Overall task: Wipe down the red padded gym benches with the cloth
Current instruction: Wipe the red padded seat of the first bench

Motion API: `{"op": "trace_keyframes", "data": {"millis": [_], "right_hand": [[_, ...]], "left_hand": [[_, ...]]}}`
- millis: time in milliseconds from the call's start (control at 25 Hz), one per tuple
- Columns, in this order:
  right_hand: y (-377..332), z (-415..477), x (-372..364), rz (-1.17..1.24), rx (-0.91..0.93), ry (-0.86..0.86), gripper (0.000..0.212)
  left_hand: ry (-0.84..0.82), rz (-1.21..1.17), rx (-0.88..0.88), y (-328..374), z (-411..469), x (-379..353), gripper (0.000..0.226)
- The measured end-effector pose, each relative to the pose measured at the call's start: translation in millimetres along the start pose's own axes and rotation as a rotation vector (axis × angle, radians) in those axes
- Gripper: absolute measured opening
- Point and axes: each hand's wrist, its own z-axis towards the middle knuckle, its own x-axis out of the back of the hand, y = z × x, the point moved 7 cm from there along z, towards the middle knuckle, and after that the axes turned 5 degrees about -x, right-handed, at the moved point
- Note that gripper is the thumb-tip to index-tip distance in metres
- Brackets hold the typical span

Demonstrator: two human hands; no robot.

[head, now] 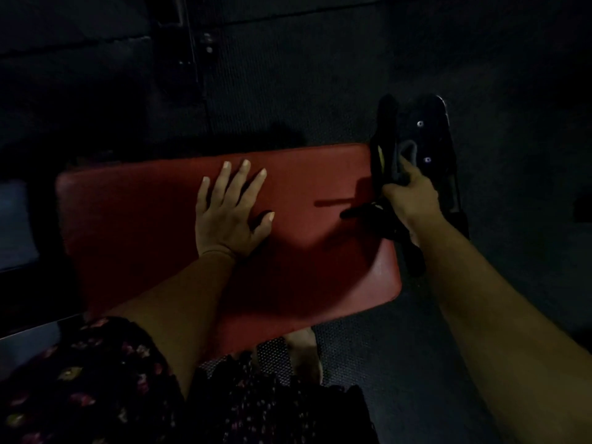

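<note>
A red padded bench [144, 225] fills the middle of the dim head view. My left hand [229, 213] rests flat on its top, fingers straight and spread. At the bench's right edge, my right hand [413, 197] grips a dark cloth [384, 222], which bunches under the palm and trails down past the pad's edge. Its index finger reaches up against the black metal bracket [429, 136] that rises beside the pad. How the cloth lies under the fingers is hard to make out in the dark.
Dark textured rubber flooring [288, 75] surrounds the bench. A black machine upright [179, 59] stands at the back left. My foot [304, 350] and a floral garment [96, 379] sit below the bench's near edge. A pale surface [16, 225] shows at the far left.
</note>
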Motion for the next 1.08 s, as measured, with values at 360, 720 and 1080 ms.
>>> {"op": "trace_keyframes", "data": {"millis": [360,720,1080], "right_hand": [[22.2,-29.0,-0.9,-0.249,0.017,0.03,0.078],[52.0,-38.8,7.4,-0.191,-0.101,0.035,0.076],[96.1,-60.2,15.6,-0.379,-0.107,-0.051,0.076]], "left_hand": [[0.019,-0.021,0.023,-1.5,0.3,-0.2,0.068],[0.009,-0.046,0.024,-0.3,0.9,0.5,0.068],[-0.01,-0.087,0.024,-0.2,-0.2,2.0,0.067]]}}
